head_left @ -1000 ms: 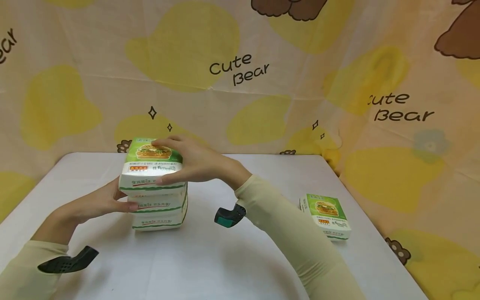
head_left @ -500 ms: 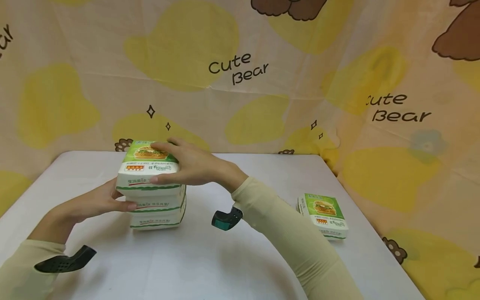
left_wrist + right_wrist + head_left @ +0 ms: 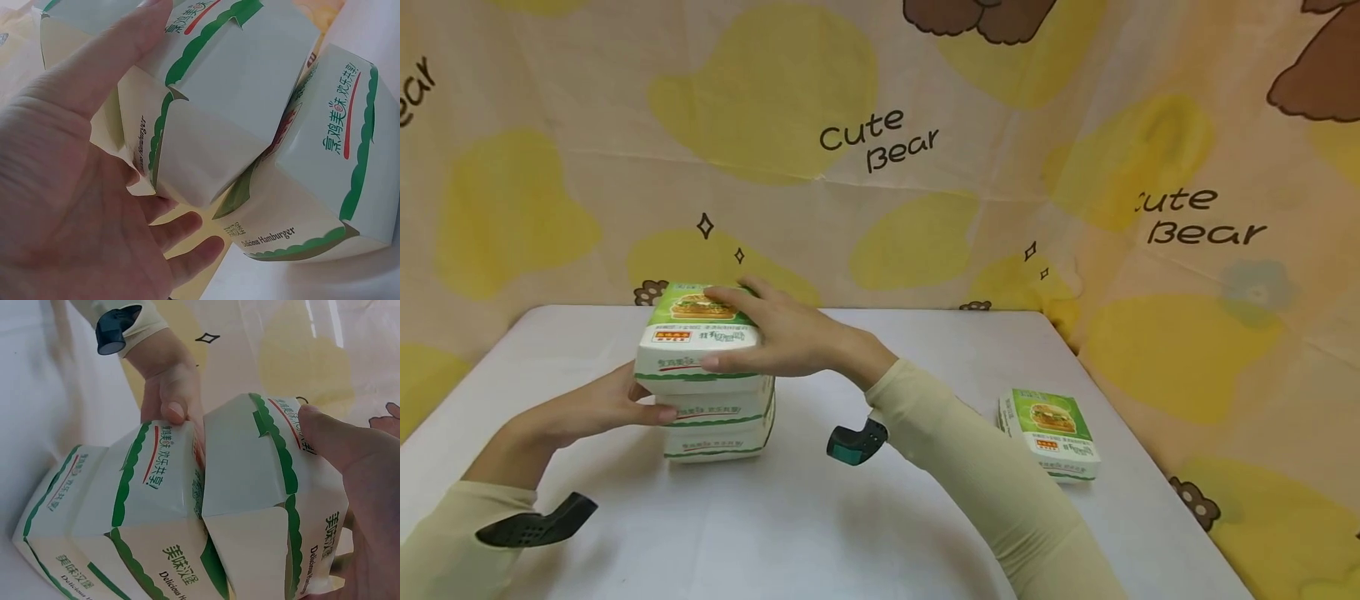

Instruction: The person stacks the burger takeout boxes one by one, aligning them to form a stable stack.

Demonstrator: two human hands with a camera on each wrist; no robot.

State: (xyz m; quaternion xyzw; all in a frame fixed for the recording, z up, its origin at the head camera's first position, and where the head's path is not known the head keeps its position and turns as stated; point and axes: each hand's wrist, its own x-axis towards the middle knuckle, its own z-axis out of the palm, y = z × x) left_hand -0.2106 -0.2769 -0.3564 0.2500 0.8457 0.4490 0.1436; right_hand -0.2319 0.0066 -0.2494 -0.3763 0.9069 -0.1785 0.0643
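A bear-print cloth (image 3: 880,150) hangs behind the white table (image 3: 865,517) where we are stacking burger boxes. Over the last second the top box (image 3: 696,337) has sunk a little and shifted slightly toward nine o'clock, so it now looks seated on the middle box (image 3: 718,404) rather than carried above it. We judge the placing nearly finished, with three boxes piled and only squaring left. The bottom box (image 3: 715,440) has not moved. A fourth, the lone box (image 3: 1051,432), stays where it was at about four o'clock from the stack, well apart.

Our right hand (image 3: 775,333) reaches in from three o'clock, wrist raised, fingers laid over the lid and thumb along the front face, clamped on the top box. Our left hand (image 3: 591,407) comes from eight o'clock with fingers nearly straight, the thumb tip pressing the middle box's side; in the left wrist view the palm (image 3: 69,212) stands open beside the stack, steadying it rather than gripping.
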